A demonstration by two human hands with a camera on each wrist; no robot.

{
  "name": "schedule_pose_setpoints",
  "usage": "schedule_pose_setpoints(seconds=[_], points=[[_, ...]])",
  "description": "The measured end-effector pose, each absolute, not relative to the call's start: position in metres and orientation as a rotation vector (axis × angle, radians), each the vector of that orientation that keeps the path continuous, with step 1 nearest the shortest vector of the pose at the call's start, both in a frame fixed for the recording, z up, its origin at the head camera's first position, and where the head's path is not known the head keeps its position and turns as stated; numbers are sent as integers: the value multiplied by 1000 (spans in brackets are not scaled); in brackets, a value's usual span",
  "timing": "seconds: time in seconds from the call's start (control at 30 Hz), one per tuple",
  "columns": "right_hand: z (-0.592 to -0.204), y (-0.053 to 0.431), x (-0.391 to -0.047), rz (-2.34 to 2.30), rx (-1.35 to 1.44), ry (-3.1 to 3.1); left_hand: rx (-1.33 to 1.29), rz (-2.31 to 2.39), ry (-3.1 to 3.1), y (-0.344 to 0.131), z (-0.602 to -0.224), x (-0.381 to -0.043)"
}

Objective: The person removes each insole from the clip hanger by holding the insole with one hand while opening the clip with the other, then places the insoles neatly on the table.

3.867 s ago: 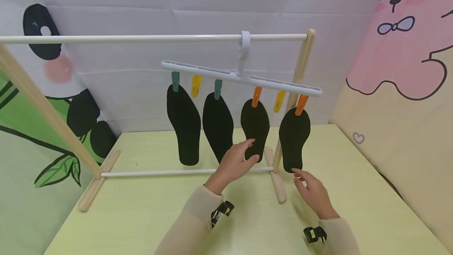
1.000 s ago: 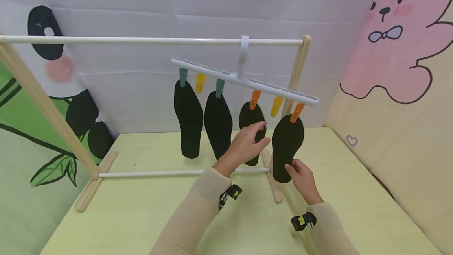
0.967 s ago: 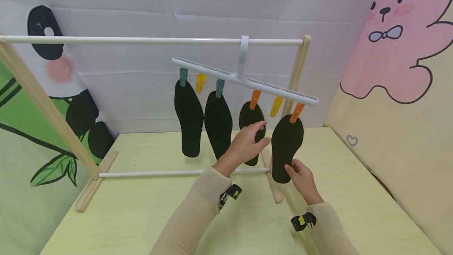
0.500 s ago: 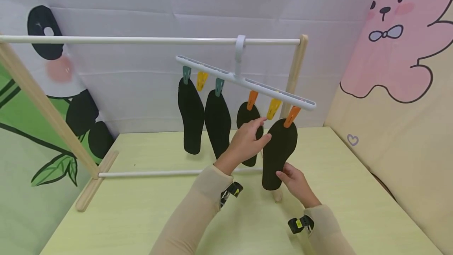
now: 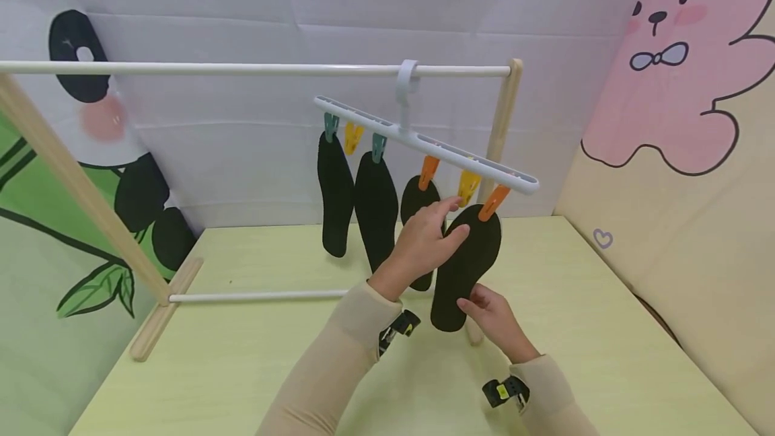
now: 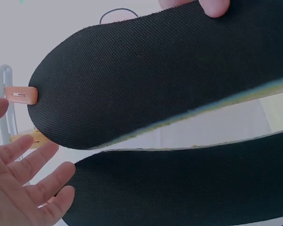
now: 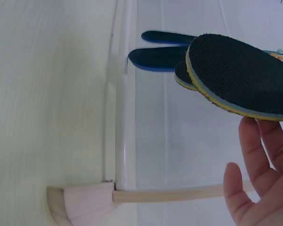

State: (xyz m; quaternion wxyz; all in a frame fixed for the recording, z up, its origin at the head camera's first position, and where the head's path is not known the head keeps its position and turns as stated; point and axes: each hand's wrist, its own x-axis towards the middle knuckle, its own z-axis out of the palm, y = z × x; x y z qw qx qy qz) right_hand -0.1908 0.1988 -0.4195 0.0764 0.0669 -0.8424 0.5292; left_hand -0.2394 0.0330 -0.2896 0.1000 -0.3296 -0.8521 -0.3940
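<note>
My right hand (image 5: 495,320) pinches the narrow lower part of the rightmost black insole (image 5: 466,268), thumb on the near face, other fingers behind. That insole hangs tilted from an orange clothes peg (image 5: 494,203) on a white hanger (image 5: 442,149); the right wrist view shows its yellow and blue edge. My left hand (image 5: 418,237), fingers spread and loosely bent, hovers by its upper part, in front of another insole (image 5: 418,195) that it partly hides. In the left wrist view the left hand's fingertips (image 6: 66,172) are close to the insoles; whether they touch is unclear.
Two more black insoles (image 5: 336,200) hang at the left from green pegs (image 5: 378,148). Yellow pegs (image 5: 353,138) on the hanger hold nothing. The hanger's hook is over the white rail (image 5: 242,69) of a wooden-legged rack (image 5: 504,120) on a pale table (image 5: 242,369).
My right hand has taken hold of the rightmost insole and drawn it leftward and nearer. The hanger has turned, its right end coming closer; the left insoles swung right. My left hand rose slightly.
</note>
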Motion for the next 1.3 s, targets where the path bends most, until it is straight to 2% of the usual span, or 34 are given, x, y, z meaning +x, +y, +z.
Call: schedule_pose_setpoints(seconds=[0.17, 0.57, 1.3], points=[[-422, 192, -186, 1635, 158, -2514, -1018, -1145, -2471, 34, -288, -237], [-423, 185, -179, 1497, 293, -2576, -1066, -1147, -2432, 39, -283, -233], [-425, 189, -177, 1460, 439, -2563, -1091, -1481, -2347, 57, -277, -231]])
